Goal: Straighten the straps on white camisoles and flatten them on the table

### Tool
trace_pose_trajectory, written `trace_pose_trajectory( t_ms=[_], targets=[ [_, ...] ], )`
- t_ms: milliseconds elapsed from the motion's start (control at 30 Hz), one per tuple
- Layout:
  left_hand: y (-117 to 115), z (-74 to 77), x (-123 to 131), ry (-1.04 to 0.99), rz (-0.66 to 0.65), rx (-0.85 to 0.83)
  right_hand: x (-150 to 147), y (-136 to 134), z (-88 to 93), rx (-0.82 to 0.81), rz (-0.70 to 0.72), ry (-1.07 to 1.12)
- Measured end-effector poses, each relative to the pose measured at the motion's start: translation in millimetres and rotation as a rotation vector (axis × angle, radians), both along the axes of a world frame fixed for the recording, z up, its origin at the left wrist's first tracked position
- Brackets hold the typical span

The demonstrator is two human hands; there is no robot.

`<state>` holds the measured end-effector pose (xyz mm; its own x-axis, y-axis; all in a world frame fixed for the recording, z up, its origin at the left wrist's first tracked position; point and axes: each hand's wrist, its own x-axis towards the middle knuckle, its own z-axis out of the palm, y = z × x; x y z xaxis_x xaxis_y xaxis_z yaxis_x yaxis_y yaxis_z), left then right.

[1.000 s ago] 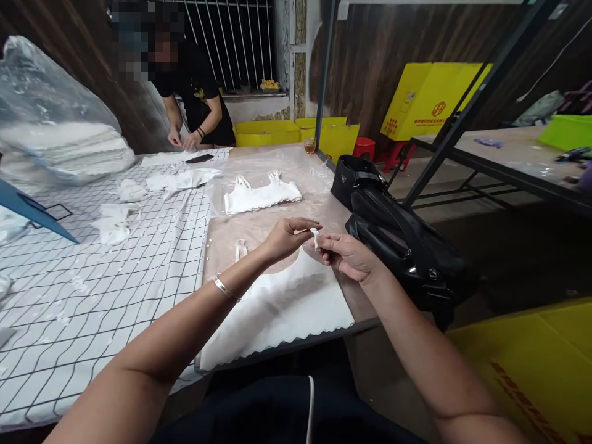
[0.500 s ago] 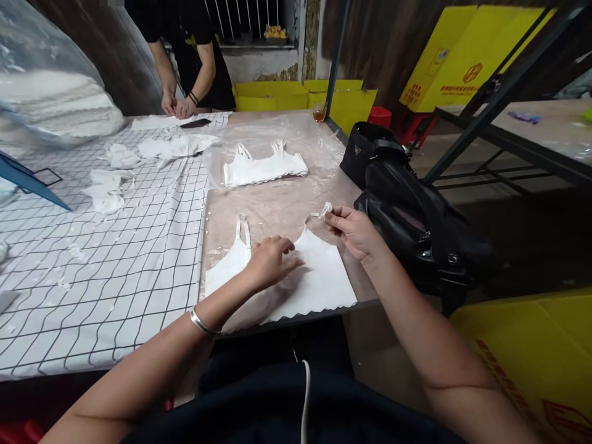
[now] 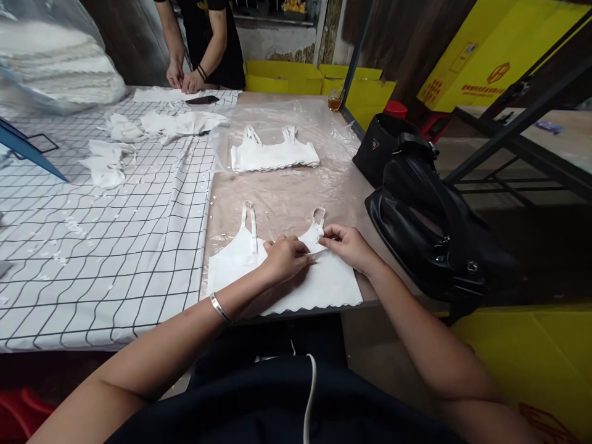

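Note:
A white camisole top (image 3: 326, 280) with thin straps and a scalloped hem lies spread on the plastic-covered table before me. My right hand (image 3: 345, 245) pinches its right strap (image 3: 319, 223) low down, near the adjuster, and the strap's loop stands up beyond the fingertips. Resting on the top near the neckline is my left hand (image 3: 287, 259), fingers loosely bent and apart; a bracelet (image 3: 219, 307) circles that wrist. The left strap (image 3: 248, 216) lies extended on the table. Farther back, a folded white top (image 3: 276, 155) lies on the clear plastic.
Black bags (image 3: 416, 216) sit along the right table edge. A glass of brown drink (image 3: 335, 100) stands by a metal post. White scraps (image 3: 176, 124) lie on the checked cloth (image 3: 152, 246). Across the table a co-worker's hands (image 3: 187, 80) handle white fabric near a phone (image 3: 202, 100).
My right hand has come down and left, bringing the strap end from the lifted position onto the top's neckline. My left hand has shifted slightly right. The view has tilted a little.

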<state>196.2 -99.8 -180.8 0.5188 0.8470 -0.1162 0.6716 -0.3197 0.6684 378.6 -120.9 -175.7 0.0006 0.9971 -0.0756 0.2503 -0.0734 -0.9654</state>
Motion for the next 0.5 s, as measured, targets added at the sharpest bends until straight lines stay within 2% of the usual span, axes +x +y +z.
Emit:
trace_pose_trajectory(
  t_ms=[167, 500],
  targets=[
    [-1, -4.3, -1, -0.052, 0.008, 0.005, 1, -8, -3.0, 0.039, 0.101, -0.223],
    [-2, -5.3, 0, -0.063, 0.01, -0.022, -9, -10, 1.0, 0.062, 0.128, -0.283]
  ],
)
